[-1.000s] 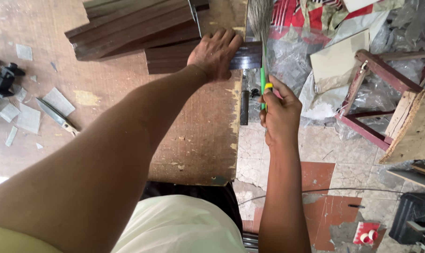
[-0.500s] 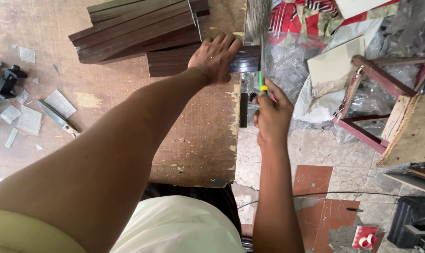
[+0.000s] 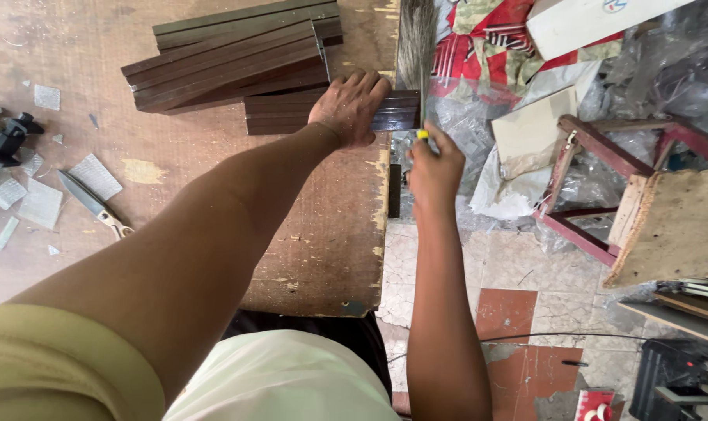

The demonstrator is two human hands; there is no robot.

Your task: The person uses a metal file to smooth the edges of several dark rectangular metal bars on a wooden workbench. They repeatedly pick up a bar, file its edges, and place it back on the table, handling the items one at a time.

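The left hand (image 3: 352,105) lies palm down on a short stack of dark brown strips (image 3: 291,115), fingers spread over the end that reaches the right edge of the wooden surface (image 3: 213,179). Its grip is flat and open, pressing rather than closing around anything. That end of the strips sticks slightly past the surface's edge.

The right hand (image 3: 432,171) is just beside the strips, off the edge of the surface, with its fingers closed around a thin tool with a yellow-green handle (image 3: 422,134). The tool's upper part rises past the strip ends and is blurred, so its kind cannot be told.

Behind the strips, further onto the surface, a larger pile of long dark strips (image 3: 229,54) lies at a slant, touching the short stack. Well to the left of the strips are a knife (image 3: 92,203) and some grey scraps (image 3: 42,199), and a black tool (image 3: 7,140) sits at the far left edge. To the right of the strips, on the floor, are crumpled plastic sheets (image 3: 479,109) and a red wooden stool (image 3: 596,187).
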